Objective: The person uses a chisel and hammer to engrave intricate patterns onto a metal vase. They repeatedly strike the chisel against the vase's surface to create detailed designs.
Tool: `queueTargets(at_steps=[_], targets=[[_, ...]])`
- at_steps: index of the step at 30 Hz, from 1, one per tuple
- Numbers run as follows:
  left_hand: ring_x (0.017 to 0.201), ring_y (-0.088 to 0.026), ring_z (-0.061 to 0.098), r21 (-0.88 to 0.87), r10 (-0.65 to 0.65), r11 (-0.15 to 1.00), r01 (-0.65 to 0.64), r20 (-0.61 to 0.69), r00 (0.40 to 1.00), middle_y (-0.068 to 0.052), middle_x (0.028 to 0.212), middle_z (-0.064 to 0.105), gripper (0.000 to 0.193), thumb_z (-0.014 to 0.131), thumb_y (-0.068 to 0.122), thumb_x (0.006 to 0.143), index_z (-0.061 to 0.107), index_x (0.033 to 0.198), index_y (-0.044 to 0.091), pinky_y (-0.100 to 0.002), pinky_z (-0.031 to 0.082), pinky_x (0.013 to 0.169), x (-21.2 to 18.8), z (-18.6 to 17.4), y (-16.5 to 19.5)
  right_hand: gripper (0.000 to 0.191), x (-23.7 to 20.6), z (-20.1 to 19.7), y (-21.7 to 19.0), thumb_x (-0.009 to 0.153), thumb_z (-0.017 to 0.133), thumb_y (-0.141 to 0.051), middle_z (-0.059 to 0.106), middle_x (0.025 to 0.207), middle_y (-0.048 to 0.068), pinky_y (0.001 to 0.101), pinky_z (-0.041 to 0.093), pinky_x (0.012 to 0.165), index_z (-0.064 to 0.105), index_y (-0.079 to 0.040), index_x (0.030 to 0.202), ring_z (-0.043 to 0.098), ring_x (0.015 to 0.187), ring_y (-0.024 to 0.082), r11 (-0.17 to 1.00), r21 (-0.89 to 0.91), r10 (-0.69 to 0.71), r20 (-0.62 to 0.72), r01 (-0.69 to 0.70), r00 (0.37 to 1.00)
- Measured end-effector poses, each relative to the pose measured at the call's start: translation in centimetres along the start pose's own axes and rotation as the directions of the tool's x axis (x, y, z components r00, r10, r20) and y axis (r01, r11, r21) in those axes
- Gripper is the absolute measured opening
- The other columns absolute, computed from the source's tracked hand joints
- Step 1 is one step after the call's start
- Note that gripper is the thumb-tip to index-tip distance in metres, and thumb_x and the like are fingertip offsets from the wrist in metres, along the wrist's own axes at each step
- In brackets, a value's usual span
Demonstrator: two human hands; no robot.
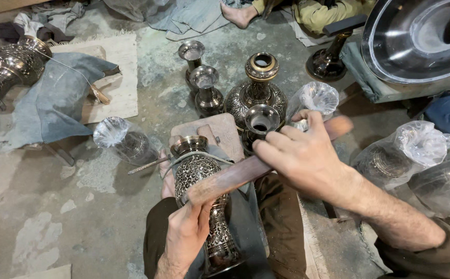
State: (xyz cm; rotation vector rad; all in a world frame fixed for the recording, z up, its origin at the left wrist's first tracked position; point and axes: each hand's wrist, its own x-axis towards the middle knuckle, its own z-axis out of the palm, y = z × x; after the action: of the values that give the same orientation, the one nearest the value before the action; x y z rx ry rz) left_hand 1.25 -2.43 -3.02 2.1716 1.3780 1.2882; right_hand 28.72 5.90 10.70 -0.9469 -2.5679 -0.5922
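Both hands grip a wooden stick: left hand (pixel 186 232) at its near end, right hand (pixel 300 155) farther along, across an engraved vase (pixel 204 201) on the lap. Empty-mouthed vases (pixel 258 93) crowd beyond; bare floor (pixel 54 206) lies leftward.

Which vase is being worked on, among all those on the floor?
Start at the wooden block before the person's knees. The vase lies tilted across it and the lap, steadied by the left hand while the right hand lays a wooden stick over it. The other vases stand upright.

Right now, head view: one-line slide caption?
Left hand steadies engraved metal vase on lap; right hand draws wooden stick across it.
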Motion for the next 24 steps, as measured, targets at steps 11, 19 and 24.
queueTargets(at_steps=[11,19,24], targets=[[0.090,-0.025,0.081,-0.179,-0.094,0.981,0.079,-0.078,0.992,-0.013,0.102,0.077,0.032,0.068,-0.004,0.092,0.057,0.121,-0.001,-0.033,0.067,0.074,0.9,-0.3,1.6,0.045,-3.5,5.2,0.6,0.071,0.079,-0.014,0.071,0.090,0.003,0.0468,0.040,0.079,0.058,-0.009,0.110,0.070,0.083,0.024,0.855,0.332,0.270,0.372,-0.399,0.888],[0.089,-0.026,0.080,-0.113,-0.015,0.994,0.003,-0.106,0.994,-0.012,0.104,0.077,0.040,0.073,-0.003,0.092,0.051,0.124,0.002,-0.033,0.064,0.072,0.6,0.5,1.9,0.059,-2.5,4.4,0.4,0.061,0.080,-0.009,0.072,0.089,0.006,0.0477,0.041,0.081,0.058,-0.010,0.116,0.070,0.084,0.028,0.862,0.403,0.210,0.270,-0.308,0.940],[0.072,-0.031,0.075,-0.012,-0.079,0.997,0.079,-0.042,0.996,-0.013,0.083,0.071,0.045,0.076,-0.004,0.088,0.055,0.127,0.002,-0.039,0.058,0.063,-1.3,1.0,0.0,0.062,-1.5,0.3,0.7,0.056,0.077,-0.008,0.071,0.097,0.002,0.0448,0.043,0.088,0.061,-0.012,0.116,0.071,0.092,0.023,0.808,0.575,0.148,0.014,-0.129,0.989]])
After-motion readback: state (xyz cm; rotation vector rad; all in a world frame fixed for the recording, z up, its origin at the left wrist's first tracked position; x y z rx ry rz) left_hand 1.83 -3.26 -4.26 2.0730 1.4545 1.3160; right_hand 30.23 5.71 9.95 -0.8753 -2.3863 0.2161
